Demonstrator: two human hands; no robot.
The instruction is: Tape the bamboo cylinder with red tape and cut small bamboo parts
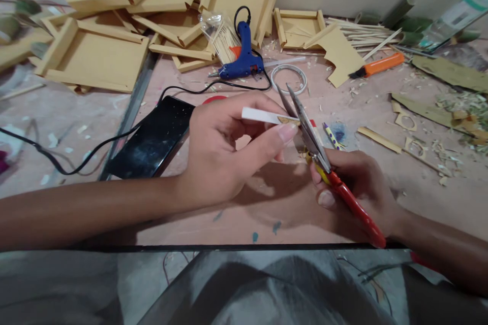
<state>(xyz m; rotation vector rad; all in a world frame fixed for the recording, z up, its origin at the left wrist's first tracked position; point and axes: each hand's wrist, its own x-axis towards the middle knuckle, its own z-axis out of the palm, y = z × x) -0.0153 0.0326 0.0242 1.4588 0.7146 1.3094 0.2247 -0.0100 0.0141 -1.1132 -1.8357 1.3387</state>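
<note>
Between the thumb and fingers of my left hand (pixel 229 147) is a narrow white paper strip (pixel 259 115) with a brownish patch near its right end. My right hand (pixel 358 188) grips a pair of scissors (pixel 316 147) with red and yellow handles. The blades point up and to the left, slightly apart, and the strip's right end meets them. Whether the paper lies between the blades or behind them I cannot tell. Below my left wrist's far side lies a black phone (pixel 152 137). Just beyond the scissor tips rests a roll of tape (pixel 288 79).
Yellow cardboard trays (pixel 99 56) are piled along the back. A blue glue gun (pixel 242 58) with a black cable lies by a bag of sticks (pixel 223 40). An orange cutter (pixel 381 65), a crayon (pixel 331 137), a plastic bottle (pixel 457 18) and shavings (pixel 473 122) are at right.
</note>
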